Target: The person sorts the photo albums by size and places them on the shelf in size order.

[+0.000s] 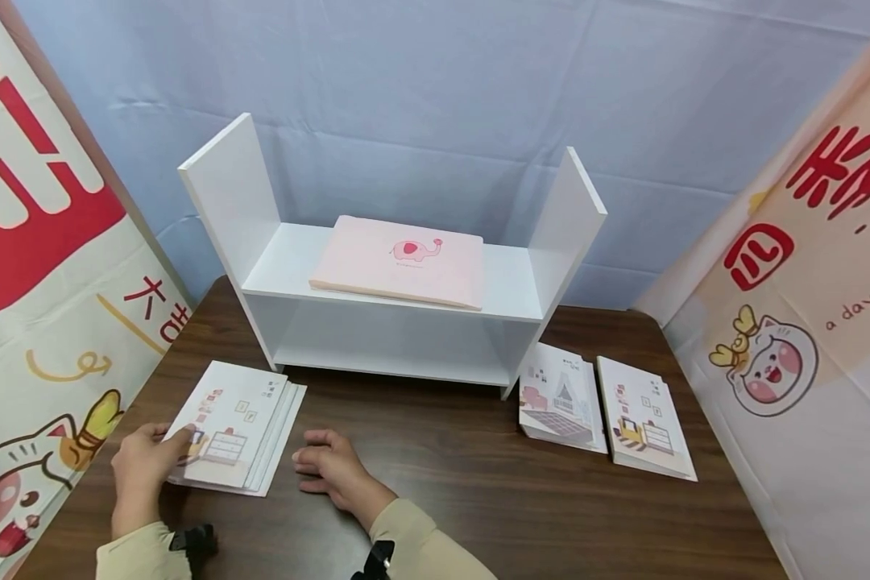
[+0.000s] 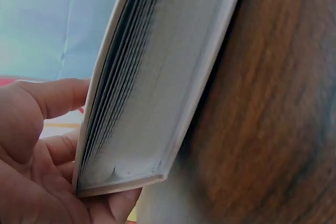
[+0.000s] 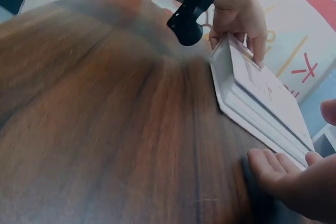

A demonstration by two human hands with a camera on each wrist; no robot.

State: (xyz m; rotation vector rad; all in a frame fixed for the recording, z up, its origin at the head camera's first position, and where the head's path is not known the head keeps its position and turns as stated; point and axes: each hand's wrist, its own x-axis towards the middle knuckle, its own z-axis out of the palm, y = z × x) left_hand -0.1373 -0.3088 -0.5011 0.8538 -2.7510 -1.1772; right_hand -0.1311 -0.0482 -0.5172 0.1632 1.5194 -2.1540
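A white book (image 1: 235, 435) with a printed drawing of furniture on its cover lies at the table's left side. My left hand (image 1: 148, 471) grips its left edge, thumb on the cover and fingers beneath. In the left wrist view the book (image 2: 152, 87) shows its page edges, with the left hand (image 2: 31, 166) around one corner. Close to the book's right edge, my right hand (image 1: 344, 475) holds nothing; its fingers are loosely bent. The right wrist view shows these fingers (image 3: 275, 166) by the book's spread lower layers (image 3: 262, 116).
A white two-tier shelf (image 1: 391, 370) stands at the back of the brown table (image 1: 478, 499). On its upper board lies a pink elephant book (image 1: 362, 258). Two more white books (image 1: 561, 395) lie at the right, close to the shelf's right side. Printed cloths flank the table.
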